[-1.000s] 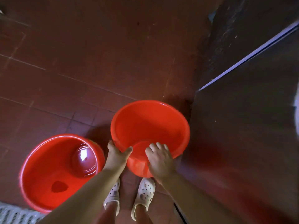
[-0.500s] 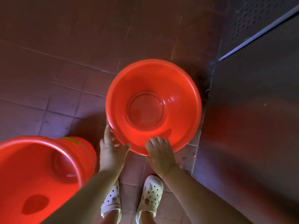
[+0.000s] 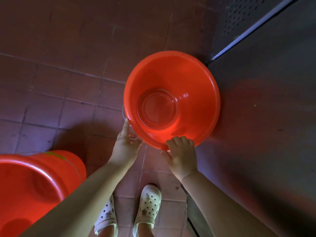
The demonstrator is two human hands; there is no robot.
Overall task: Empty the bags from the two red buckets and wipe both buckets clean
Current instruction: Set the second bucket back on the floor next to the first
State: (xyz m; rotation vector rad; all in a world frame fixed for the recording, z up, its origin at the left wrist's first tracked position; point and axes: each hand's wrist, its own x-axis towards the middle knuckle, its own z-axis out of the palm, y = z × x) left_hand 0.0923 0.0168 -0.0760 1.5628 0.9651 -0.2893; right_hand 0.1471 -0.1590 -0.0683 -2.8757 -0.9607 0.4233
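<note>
Red bucket rim in both grips, left hand and right hand, beside dark wall.

dim reddish tiled floor; dark perforated panel at right.

Left arm — bare, reaching forward from the lower left, forearm crossing the frame diagonally. Left hand — fingers lying extended, index pointing up, thumb angling right; whether it is gripping anything is unclear. Right arm — bare, extending in from the lower right, wrist bending slightly. Right hand — back facing the camera, fingers curling forward over the near edge, thumb spreading left. Both feet are standing below, between the forearms.
</note>
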